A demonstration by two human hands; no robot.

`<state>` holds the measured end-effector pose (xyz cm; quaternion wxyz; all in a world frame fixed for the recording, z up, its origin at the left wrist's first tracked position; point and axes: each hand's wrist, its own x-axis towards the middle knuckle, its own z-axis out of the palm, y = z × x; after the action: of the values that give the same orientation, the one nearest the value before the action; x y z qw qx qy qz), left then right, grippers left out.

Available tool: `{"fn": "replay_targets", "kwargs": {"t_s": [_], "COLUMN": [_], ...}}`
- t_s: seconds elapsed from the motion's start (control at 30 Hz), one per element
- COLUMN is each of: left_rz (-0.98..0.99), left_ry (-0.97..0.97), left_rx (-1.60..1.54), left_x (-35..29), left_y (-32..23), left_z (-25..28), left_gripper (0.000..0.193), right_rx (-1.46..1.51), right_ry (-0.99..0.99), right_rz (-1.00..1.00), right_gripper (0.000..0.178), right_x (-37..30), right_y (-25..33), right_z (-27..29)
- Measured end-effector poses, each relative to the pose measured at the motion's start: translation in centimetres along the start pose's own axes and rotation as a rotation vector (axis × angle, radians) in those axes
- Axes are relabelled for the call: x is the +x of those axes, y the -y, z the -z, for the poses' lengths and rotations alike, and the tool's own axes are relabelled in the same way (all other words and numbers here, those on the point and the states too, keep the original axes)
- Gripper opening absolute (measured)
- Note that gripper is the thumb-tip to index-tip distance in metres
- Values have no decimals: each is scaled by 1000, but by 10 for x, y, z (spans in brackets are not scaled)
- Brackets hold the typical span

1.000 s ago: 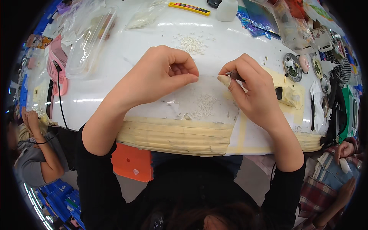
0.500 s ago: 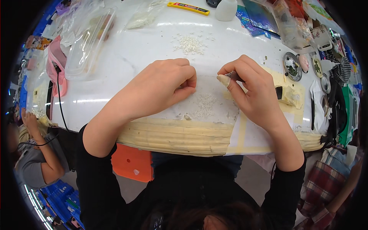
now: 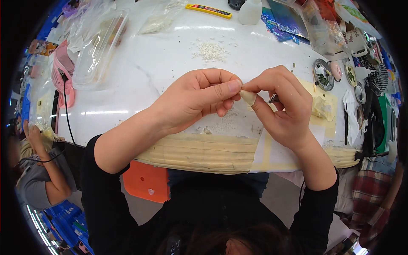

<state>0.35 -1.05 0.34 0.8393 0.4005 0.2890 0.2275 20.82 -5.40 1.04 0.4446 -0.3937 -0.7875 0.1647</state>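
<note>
My left hand [image 3: 202,95] and my right hand [image 3: 282,104] meet fingertip to fingertip above the table's near part. The left thumb and forefinger are pinched together; whatever is between them is too small to make out. A pale cover [image 3: 247,97] wraps the right thumb, whose tip presses against the right forefinger at the same spot. Within the curled right fingers sits a slim metal tool [image 3: 274,98], mostly hidden. Below the hands lies a scatter of tiny white pieces [image 3: 223,123]. Farther off is a denser pile of white pieces [image 3: 211,51].
Masking tape covers the table's near edge [image 3: 191,153]. A clear plastic box [image 3: 100,51] and pink mesh item [image 3: 63,72] lie left. At the back are a yellow packet [image 3: 208,10] and white bottle [image 3: 250,12]; round tins [image 3: 323,74] stand right. Another person's arm [image 3: 49,170] shows left.
My left hand has moved right and turned, its fingertips now meeting the right hand's. The right fingers have shifted, and the metal tool now sits deeper in the hand.
</note>
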Motion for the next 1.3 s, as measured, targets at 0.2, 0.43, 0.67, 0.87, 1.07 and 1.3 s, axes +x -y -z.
{"fn": "replay_targets", "kwargs": {"t_s": [0.2,0.43,0.67,0.87,1.07,1.3], "left_rz": [-139,-119,-228,-307,-486,-913], "left_ry": [-41,-57,-77,-104,-123,-170], "left_rx": [191,134,227,365,504,1014], "left_x": [-2,-2,-5,-7,-7,-1], "left_y": [-1,-3,-2,0,5,5], "left_z": [5,2,-2,-4,-3,0], "left_gripper": [19,17,15,12,7,9], "right_rx": [-66,-93,-141,-58,-72,-351], "right_ry": [-30,-57,-73,-59,42,145], "right_rz": [29,49,82,53,-45,-65], "right_gripper": [28,29,28,28,22,26], "right_x": [-1,0,-1,-1,-2,-7], "right_y": [1,2,3,1,3,-2], "right_z": [0,1,1,-1,1,3]}}
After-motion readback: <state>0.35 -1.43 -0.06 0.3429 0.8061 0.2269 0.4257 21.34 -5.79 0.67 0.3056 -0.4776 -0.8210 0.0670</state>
